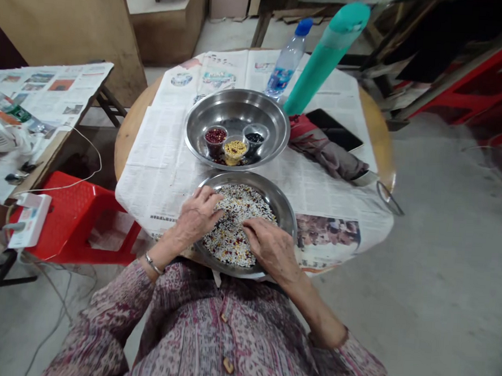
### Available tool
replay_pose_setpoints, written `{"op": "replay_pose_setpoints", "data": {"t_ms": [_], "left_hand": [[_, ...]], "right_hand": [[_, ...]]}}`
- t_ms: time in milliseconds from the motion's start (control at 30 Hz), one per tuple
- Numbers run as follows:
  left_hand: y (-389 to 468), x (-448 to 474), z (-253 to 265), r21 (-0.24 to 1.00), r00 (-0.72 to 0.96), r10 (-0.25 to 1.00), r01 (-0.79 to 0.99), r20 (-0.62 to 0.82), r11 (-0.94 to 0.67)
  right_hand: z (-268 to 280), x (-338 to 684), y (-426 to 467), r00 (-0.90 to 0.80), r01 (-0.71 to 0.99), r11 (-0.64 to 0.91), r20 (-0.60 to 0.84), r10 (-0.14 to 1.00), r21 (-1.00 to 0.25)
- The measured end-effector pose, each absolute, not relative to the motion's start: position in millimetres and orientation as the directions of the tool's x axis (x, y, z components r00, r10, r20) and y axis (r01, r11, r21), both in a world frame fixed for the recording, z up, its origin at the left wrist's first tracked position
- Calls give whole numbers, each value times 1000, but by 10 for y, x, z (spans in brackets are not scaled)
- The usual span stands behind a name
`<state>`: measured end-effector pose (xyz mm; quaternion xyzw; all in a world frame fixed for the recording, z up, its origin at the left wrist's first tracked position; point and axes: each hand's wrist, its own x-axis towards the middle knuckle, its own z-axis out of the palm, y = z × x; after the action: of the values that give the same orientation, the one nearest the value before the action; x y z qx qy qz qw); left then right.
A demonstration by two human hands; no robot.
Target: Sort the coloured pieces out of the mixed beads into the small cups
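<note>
A steel bowl at the table's near edge holds a spread of mixed white, dark, red and yellow grains and beans. My left hand is over its left side, thumb and forefinger apart, with nothing visible between them. On the right, my right hand reaches over the mix with its fingers curled and pressed together; whatever the tips hold is hidden. Behind stands a second steel bowl with three clear cups: red beans, yellow beans and black beans.
Newspaper covers the round wooden table. A water bottle, a green cylinder, a folded umbrella and a dark phone-like slab lie or stand at the back right. At left are a red stool and a power strip.
</note>
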<state>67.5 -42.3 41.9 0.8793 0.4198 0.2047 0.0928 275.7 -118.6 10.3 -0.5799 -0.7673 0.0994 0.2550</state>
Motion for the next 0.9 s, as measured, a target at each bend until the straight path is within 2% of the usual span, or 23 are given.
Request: {"op": "replay_pose_setpoints", "data": {"t_ms": [67,200,300,600,767,900], "left_hand": [[-520,820,382,347,604,772,693,200,-632],[-712,967,346,382,739,673,616,22,-689],[-782,893,348,361,731,682,645,-34,-674],[-661,599,371,296,590,803,755,83,-585],[-561,722,367,343,508,838,765,200,-546],[-422,807,287,344,508,843,770,176,-537]], "right_hand": [[66,2760,-1196,-198,836,318,295,935,-448],[22,2793,-1211,-184,834,314,307,934,-454],[34,2795,-1222,-157,841,296,320,934,-452],[87,2753,-1304,-188,864,310,318,929,-396],[89,2787,-1343,-160,877,296,349,923,-379],[57,2810,-1356,-112,874,277,388,915,-400]]}}
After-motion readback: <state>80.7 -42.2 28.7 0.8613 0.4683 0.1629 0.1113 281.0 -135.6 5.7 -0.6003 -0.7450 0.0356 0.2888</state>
